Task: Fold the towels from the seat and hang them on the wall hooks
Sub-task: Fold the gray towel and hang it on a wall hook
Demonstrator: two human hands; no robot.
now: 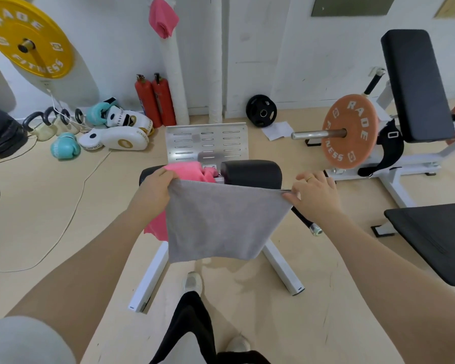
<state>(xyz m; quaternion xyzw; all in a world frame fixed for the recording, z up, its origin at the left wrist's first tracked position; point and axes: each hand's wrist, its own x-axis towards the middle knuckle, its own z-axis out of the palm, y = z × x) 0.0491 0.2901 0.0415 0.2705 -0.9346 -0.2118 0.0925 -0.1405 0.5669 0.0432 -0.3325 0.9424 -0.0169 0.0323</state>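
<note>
— Fingers [166,177] of the left hand [153,190] pinch what?
— One top corner of the grey towel [221,222]; the right hand [315,195] pinches the other, so it hangs spread.
— Behind it?
— A pink towel [192,172] on the black seat [250,172]; another pink towel [162,18] hangs on the wall.

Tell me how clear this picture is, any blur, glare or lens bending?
Head view: lit evenly and softly, no harsh glare. Wide-angle bending is strong, so the forearms balloon at the bottom edge and the yellow weight plate leans at the corner. The grey towel, gripped by the left hand and right hand, is sharp. A faint shadow falls on the floor beneath it.
</note>
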